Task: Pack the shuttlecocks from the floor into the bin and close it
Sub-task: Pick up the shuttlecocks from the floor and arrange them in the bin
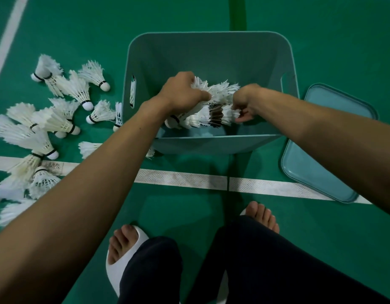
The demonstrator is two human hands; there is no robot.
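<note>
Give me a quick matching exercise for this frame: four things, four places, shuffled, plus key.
Things:
1. lid
2. loose shuttlecocks
3. stacked shuttlecocks
4. slipper

Places:
A. held over the open bin by the left hand and right hand
B. flat on the floor, right of the bin
C. on a foot at the bottom of the view
D. scattered on the floor, left of the bin

Pairs: 1-B, 2-D, 3-A, 4-C
</note>
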